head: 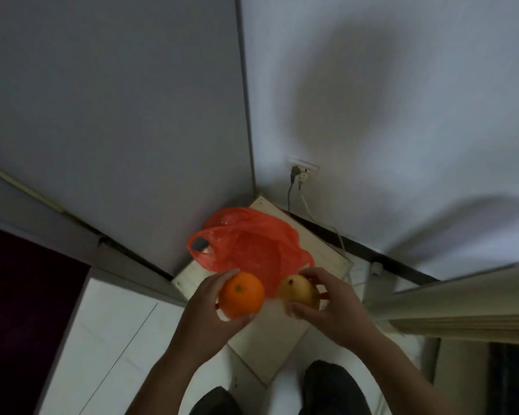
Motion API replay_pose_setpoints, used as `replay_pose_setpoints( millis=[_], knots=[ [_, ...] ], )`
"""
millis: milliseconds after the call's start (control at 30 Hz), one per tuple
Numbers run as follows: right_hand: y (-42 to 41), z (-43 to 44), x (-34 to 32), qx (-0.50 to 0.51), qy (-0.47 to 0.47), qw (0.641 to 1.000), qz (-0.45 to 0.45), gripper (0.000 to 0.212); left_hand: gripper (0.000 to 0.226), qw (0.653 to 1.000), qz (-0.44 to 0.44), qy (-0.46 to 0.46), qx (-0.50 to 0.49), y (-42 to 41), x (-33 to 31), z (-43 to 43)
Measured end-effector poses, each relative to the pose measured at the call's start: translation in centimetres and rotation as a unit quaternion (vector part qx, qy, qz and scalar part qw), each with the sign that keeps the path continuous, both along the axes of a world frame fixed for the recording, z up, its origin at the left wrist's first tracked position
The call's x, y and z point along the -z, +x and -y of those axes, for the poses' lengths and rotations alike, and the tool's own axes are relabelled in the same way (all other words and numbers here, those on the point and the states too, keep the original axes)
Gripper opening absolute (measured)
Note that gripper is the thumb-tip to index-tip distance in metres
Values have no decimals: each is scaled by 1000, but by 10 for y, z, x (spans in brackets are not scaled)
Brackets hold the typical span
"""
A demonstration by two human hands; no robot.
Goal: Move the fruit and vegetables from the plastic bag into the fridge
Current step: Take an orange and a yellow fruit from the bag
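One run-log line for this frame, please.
left hand: holds orange | right hand: holds yellow fruit | red plastic bag: lies on wooden board

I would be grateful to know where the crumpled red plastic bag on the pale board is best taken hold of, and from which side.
Probably by the open handle loop at the left end of the crumpled red plastic bag, coming from the left. The bag lies limp and flattened on the pale board, so its body offers little to grip, while the loop stands open.
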State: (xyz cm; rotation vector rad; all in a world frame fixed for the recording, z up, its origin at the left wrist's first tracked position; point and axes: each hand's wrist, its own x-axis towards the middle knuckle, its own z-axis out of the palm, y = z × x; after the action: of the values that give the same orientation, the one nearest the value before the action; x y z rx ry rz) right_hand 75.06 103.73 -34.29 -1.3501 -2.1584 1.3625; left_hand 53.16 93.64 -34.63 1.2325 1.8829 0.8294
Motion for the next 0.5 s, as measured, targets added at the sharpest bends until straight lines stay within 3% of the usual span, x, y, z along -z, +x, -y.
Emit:
replay_pose_setpoints(
  millis=[267,500],
  knots=[
    [24,16,-126,-24,17,999,-14,48,70,999,-37,17,8,20,-145,9],
    [25,5,-166,-118,27,991,-58,48,73,990,-64,69,-102,54,-192,43]
  ],
)
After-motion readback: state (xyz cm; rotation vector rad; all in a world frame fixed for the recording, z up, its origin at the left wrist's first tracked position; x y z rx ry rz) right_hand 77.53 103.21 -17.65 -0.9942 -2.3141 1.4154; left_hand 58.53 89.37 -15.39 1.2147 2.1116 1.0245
